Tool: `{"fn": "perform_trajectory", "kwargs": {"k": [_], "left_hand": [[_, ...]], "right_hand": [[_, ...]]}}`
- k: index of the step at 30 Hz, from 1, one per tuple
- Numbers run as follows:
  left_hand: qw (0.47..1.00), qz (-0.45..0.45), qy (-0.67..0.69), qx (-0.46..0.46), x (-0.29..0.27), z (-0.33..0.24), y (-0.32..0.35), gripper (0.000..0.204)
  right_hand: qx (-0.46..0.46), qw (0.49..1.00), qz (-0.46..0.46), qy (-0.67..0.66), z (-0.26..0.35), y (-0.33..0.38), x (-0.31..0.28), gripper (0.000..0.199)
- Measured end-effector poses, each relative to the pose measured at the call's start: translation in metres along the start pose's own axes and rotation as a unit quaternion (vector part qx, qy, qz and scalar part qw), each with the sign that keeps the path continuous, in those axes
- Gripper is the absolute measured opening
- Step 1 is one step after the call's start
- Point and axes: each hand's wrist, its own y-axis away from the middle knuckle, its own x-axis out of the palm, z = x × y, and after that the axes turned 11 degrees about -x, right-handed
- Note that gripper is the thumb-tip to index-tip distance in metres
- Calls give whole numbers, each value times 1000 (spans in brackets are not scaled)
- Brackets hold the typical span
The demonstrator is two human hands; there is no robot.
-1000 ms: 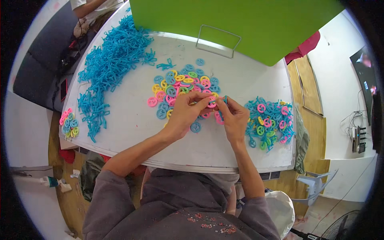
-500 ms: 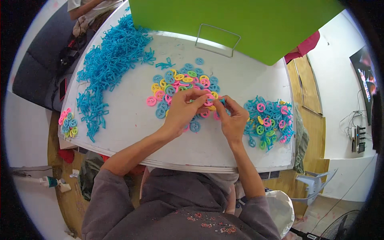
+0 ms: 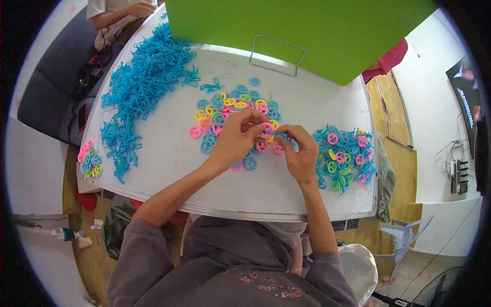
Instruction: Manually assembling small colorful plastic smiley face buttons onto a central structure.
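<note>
Above the middle of the table, my left hand pinches a small pink spoked plastic wheel. My right hand closes thumb and fingers on a thin blue plastic piece, which meets the wheel; whether it passes through the spokes I cannot make out. Under and behind my hands spreads a heap of loose blue, pink, yellow and green wheels. To the right of my right hand lies a pile of wheels mixed with blue pieces.
A long heap of blue plastic pieces covers the left of the white table. A few wheels sit by its left edge. A green panel with a wire loop stands at the back. Another person's hand shows far left.
The blue piece now shows as a longer strip between my hands, against the pink wheel. My hands stay nearly in place. The other person's hand at far left has moved.
</note>
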Motion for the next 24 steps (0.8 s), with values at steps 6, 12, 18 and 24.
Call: {"fn": "perform_trajectory", "kwargs": {"k": [6,12,18,24], "left_hand": [[981,-50,-139,124,-4,-7,3,19],[704,-344,-586,206,-129,-21,-28,22],[734,-195,-614,216,-151,-2,-69,22],[759,-283,-519,275,-135,-11,-59,20]], "right_hand": [[108,990,-39,78,30,-7,-39,15],[194,955,-39,221,25,-3,-121,13],[239,904,12,354,28,-4,-124,22],[131,874,60,465,55,-1,-111,30]]}}
